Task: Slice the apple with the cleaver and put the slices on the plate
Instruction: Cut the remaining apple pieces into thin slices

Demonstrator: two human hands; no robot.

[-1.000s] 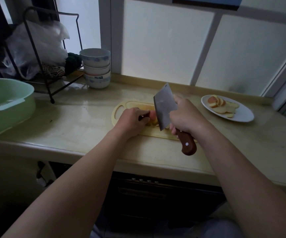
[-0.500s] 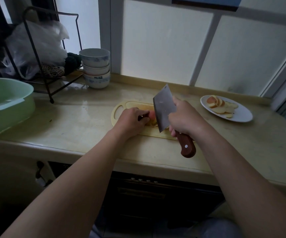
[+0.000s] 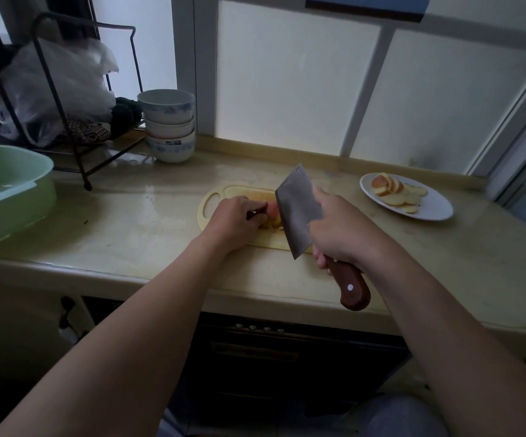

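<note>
Apple: (image 3: 273, 211) a reddish piece on the cutting board (image 3: 220, 197) at the middle of the table (image 3: 148, 225), mostly hidden by the left hand and the blade.
Left hand: (image 3: 234, 220) curled over the apple, pinning it to the board, fingertips tucked under.
Right hand: (image 3: 340, 231) clenched round the cleaver (image 3: 298, 206) where blade meets wooden handle.
Cleaver: blade upright, flat against the cut face of the apple, edge on the board side.
Step in hand: judged to be cutting another slice.
How to do it well: keep the left knuckles ahead of the fingertips, let the blade ride down beside them, press straight down so the slice comes off even, hold the piece firmly so it cannot roll.
Plate: (image 3: 435, 212) far right, well apart from the board, carrying a heap of slices (image 3: 394, 192).
Count: one cleaver, one board, one plate, one apple piece in view; slices overlap, several, too stacked to count exactly.
Others: stacked bowls (image 3: 168, 127) at the far left, about four; one green basin (image 3: 12, 187) at the left edge.
</note>
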